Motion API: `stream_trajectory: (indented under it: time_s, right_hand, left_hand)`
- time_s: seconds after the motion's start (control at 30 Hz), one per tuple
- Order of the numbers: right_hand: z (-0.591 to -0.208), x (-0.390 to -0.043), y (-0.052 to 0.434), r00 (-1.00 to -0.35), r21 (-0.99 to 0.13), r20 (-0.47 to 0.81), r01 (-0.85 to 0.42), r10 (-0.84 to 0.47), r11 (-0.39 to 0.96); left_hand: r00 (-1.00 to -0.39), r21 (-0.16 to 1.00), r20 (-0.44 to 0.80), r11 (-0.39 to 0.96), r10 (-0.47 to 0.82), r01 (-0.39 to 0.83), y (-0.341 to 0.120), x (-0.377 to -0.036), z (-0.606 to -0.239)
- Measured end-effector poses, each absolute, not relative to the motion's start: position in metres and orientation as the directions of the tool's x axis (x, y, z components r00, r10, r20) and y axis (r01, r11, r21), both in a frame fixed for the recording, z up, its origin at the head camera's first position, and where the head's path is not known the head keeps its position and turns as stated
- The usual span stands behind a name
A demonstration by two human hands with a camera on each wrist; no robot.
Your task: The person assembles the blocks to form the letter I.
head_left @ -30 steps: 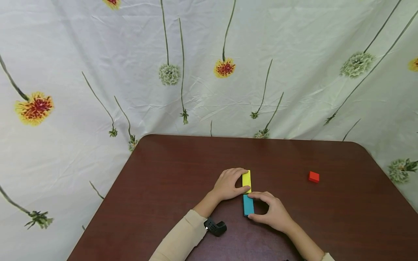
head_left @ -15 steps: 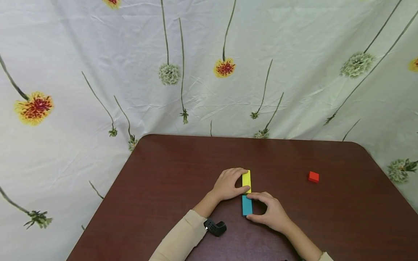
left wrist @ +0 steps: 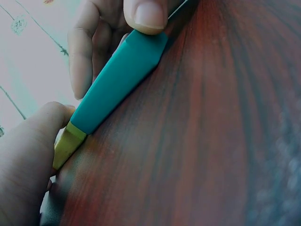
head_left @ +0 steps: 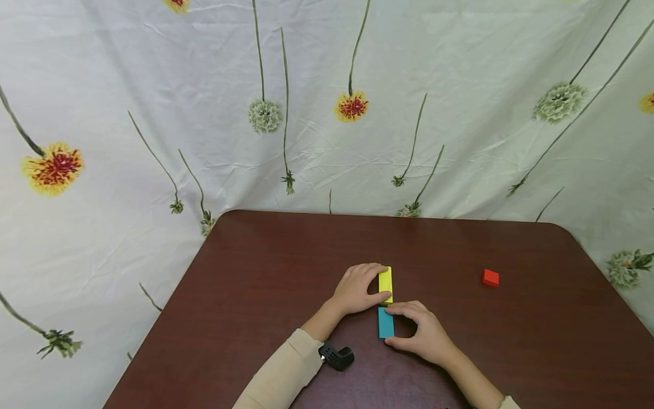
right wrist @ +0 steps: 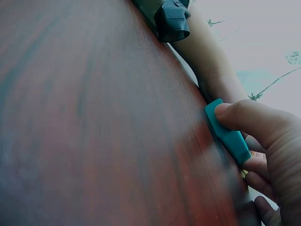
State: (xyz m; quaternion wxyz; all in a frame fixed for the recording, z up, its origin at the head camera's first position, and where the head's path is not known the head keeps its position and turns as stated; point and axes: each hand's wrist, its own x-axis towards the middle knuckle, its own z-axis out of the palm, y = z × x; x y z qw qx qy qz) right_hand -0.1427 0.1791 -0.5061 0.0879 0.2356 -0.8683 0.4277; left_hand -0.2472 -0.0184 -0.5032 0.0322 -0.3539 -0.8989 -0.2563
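A yellow block lies lengthwise on the table, and my left hand grips it at both ends between thumb and fingers. Right in front of it, end to end, lies a blue block. My right hand pinches that one by its near and far ends, thumb at the near end. In the left wrist view the blue block meets the yellow block in one line. The right wrist view shows the thumb on the blue block, with the yellow one mostly hidden.
A small red block lies apart, to the right on the dark brown table. A black strap device sits on the left wrist. A flowered cloth hangs behind the table's far edge.
My right hand has shifted the blue block slightly left and a touch nearer, so it lines up more closely with the yellow block. The left hand and yellow block have stayed put.
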Motion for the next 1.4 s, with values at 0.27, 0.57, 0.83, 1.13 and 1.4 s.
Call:
stream_trajectory:
  time_s: [0.27, 0.57, 0.83, 1.13, 1.4]
  right_hand:
    - [-0.5057, -0.1437, 0.1792, -0.88, -0.685, 0.337, -0.472, -0.333, 0.554]
    - [-0.5041, -0.1443, 0.1785, -0.886, -0.683, 0.337, -0.462, -0.317, 0.565]
    - [-0.5048, -0.1454, 0.1779, -0.89, -0.683, 0.334, -0.455, -0.309, 0.572]
    - [-0.5046, -0.1451, 0.177, -0.898, -0.682, 0.326, -0.441, -0.296, 0.584]
    - [-0.5036, -0.1452, 0.1762, -0.9, -0.678, 0.329, -0.436, -0.286, 0.591]
  left_hand:
    - [-0.747, 0.439, 0.239, 0.618, 0.62, 0.653, -0.0187, -0.2465, -0.5028]
    - [-0.751, 0.443, 0.237, 0.62, 0.616, 0.648, -0.0186, -0.2469, -0.5018]
    - [-0.752, 0.443, 0.235, 0.62, 0.617, 0.647, -0.0181, -0.2462, -0.5014]
    - [-0.756, 0.444, 0.23, 0.625, 0.613, 0.642, -0.018, -0.2468, -0.5034]
    - [-0.75, 0.431, 0.238, 0.625, 0.617, 0.651, -0.0181, -0.247, -0.504]
